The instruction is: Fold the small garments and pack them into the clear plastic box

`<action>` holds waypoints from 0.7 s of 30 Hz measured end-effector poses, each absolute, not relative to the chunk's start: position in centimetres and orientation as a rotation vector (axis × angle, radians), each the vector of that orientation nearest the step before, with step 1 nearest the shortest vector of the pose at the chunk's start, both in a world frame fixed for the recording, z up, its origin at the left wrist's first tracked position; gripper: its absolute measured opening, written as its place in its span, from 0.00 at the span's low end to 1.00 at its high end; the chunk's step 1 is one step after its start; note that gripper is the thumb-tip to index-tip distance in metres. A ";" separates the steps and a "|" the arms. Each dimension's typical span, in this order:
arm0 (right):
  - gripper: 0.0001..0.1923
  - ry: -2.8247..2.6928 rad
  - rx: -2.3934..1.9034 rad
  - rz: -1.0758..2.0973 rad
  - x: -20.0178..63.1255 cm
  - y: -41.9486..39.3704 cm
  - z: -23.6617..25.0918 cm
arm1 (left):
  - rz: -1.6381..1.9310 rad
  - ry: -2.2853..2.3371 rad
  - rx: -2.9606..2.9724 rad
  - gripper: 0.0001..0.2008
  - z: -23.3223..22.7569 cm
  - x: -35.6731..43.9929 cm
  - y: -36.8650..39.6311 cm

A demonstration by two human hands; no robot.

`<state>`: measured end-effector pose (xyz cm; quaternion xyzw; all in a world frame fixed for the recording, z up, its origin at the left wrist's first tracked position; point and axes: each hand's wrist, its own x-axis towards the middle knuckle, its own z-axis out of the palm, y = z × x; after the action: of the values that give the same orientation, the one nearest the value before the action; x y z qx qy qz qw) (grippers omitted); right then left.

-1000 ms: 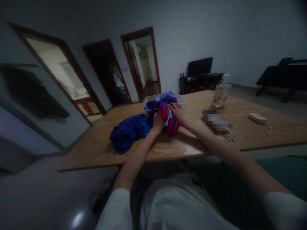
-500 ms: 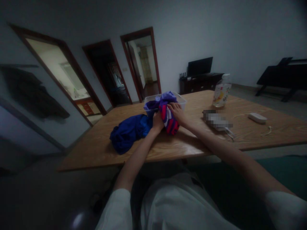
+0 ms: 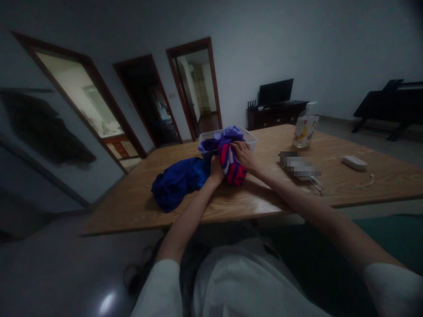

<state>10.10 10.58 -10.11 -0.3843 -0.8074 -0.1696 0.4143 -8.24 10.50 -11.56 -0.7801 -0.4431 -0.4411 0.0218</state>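
A bunched purple, pink and white striped cloth (image 3: 231, 169) hangs over the front of a clear plastic bin (image 3: 250, 137) on the wooden table (image 3: 264, 193). My left hand (image 3: 216, 171) grips its left side and my right hand (image 3: 243, 156) rests curled on its top right. A crumpled blue garment (image 3: 176, 181) lies on the table just left of my left hand.
Right of my arms are a spray bottle (image 3: 306, 127), a blurred flat item (image 3: 299, 166), and a white box with a cord (image 3: 354, 163). Three doorways stand behind the table; a dark TV stand (image 3: 276, 113) sits by the far wall.
My right hand has shifted slightly up and left on the striped cloth, which is bunched a little tighter. Everything else is as before.
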 end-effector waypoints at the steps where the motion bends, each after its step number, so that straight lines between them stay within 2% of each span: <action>1: 0.26 -2.030 -0.964 -0.420 10.1 10.5 -10.1 | -1.387 -1.373 -2.410 0.10 -11.6 -8.3 10.5; 14: 0.24 -2.019 -1.030 -0.368 10.1 10.6 -9.9 | -1.327 -1.236 -2.525 0.17 -11.2 -8.0 9.9; 21: 0.27 -1.921 -0.986 -0.238 11.0 11.5 -10.0 | -1.200 -1.175 -2.647 0.22 -11.1 -7.2 9.2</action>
<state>11.00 11.50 -10.04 -0.4016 -0.7824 -0.0968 0.4661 -7.17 9.22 -11.11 -0.8444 -0.3749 -0.3827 0.0035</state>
